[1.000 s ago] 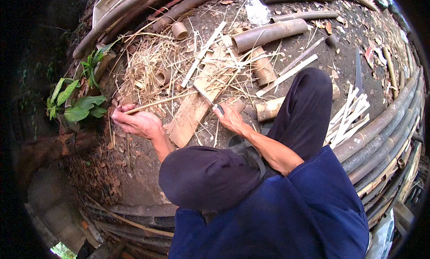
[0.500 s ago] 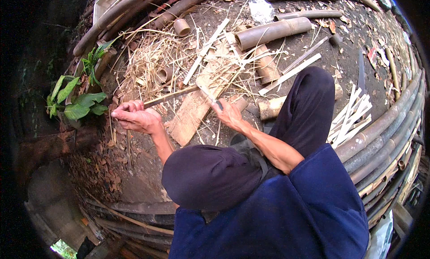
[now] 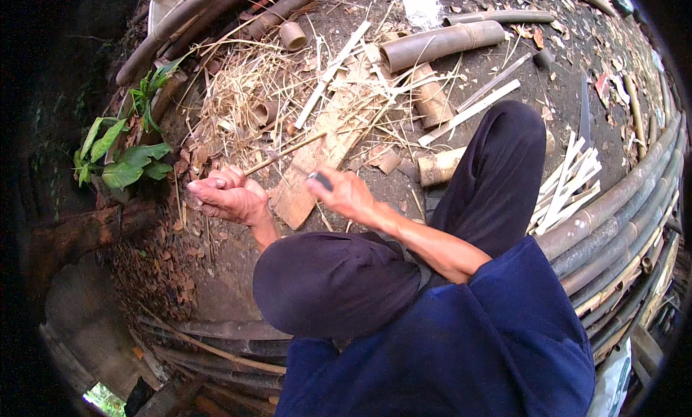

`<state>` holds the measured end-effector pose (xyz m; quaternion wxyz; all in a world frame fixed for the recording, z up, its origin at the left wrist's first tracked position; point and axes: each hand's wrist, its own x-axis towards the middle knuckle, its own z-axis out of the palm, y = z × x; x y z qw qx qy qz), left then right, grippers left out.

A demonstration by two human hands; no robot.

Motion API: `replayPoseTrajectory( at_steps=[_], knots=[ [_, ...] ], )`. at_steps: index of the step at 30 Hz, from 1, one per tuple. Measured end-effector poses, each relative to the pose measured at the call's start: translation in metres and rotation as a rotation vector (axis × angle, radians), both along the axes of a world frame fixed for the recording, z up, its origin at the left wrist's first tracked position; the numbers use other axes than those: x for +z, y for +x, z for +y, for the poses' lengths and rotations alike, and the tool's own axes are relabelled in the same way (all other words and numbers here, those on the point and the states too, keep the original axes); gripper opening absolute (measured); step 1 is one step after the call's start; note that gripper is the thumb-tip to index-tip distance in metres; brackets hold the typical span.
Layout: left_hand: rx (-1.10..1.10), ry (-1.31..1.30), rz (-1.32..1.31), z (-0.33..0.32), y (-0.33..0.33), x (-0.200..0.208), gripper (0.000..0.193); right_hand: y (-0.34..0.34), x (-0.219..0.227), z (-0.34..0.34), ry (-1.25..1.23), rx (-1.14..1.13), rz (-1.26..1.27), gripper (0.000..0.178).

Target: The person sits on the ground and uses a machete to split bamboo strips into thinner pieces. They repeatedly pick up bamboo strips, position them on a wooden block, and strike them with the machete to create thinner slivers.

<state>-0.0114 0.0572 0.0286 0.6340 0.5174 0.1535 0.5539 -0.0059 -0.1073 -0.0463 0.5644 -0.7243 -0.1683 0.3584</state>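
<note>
My left hand (image 3: 232, 193) is closed around one end of a bamboo strip (image 3: 285, 152). The strip slants away to the right, and its far end lies over a flat wooden board (image 3: 297, 201). Closer to me, beside the board, my right hand (image 3: 346, 197) grips a knife by its dark handle (image 3: 319, 180). Its blade points left toward the strip but is thin and smeared, so I cannot tell whether it touches. Pale bamboo shavings (image 3: 231, 103) are heaped beyond my left hand, and another split strip (image 3: 333, 74) rests across the board's far part.
Thick bamboo tubes (image 3: 443, 46) lie on the ground ahead. To the right of my bent knee (image 3: 497, 154) is a pile of split strips (image 3: 566, 190), with a saw-like blade (image 3: 584, 114) beyond. Long poles (image 3: 613, 204) line the right side; a leafy plant (image 3: 130, 165) grows at left.
My right hand has moved left and toward me with the knife, away from the strip. The strip has turned in my left hand, showing a narrower side.
</note>
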Motion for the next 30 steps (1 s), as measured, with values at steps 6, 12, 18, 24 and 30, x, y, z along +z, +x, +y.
replayPoseTrajectory(
  at_steps=[6, 12, 18, 24, 30],
  knots=[
    [0.019, -0.016, 0.02, 0.011, 0.003, 0.0, 0.045, -0.01, -0.018, 0.0, 0.031, -0.044, -0.126, 0.047],
    [-0.005, -0.044, -0.021, 0.021, 0.008, 0.002, 0.046, -0.012, -0.042, 0.0, 0.015, -0.099, -0.155, 0.045],
    [-0.012, -0.044, -0.004, 0.02, 0.01, 0.003, 0.049, 0.009, -0.112, -0.024, -0.298, -0.121, -0.22, 0.047],
    [0.049, -0.061, 0.055, 0.039, 0.016, 0.005, 0.052, -0.006, -0.107, -0.025, -0.277, -0.081, -0.196, 0.048],
    [0.471, -0.069, 0.111, 0.035, 0.035, 0.0, 0.05, 0.004, -0.121, -0.019, -0.226, -0.167, -0.153, 0.047]
  ],
)
